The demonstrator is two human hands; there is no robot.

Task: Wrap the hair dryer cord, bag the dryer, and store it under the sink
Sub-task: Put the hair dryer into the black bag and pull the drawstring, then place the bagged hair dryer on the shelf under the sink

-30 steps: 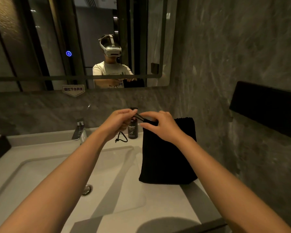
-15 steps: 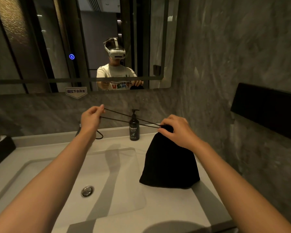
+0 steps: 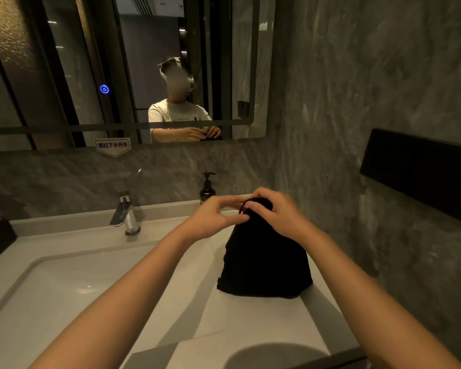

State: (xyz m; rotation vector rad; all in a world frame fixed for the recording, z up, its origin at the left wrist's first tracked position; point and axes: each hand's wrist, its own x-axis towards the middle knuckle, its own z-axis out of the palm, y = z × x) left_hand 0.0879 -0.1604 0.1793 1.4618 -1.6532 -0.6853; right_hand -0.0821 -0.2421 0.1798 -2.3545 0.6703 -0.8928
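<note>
A black drawstring bag [image 3: 264, 259] stands upright on the white counter [image 3: 250, 323] to the right of the basin, its top gathered to a narrow neck. The hair dryer is hidden inside it. My right hand [image 3: 280, 211] is closed around the gathered neck from the right. My left hand [image 3: 213, 217] is right beside it, fingertips pinching the thin black drawstring [image 3: 244, 207] that loops at the neck.
White basin [image 3: 64, 294] fills the lower left, with a chrome faucet [image 3: 125, 214] behind it. A dark pump bottle [image 3: 207, 189] stands at the back wall behind my hands. A black wall box [image 3: 421, 174] juts out on the right. Mirror above; dark box at far left.
My left hand, which had pulled the drawstring out far to the left, has come back to the bag's neck. The bag's top is now cinched narrow.
</note>
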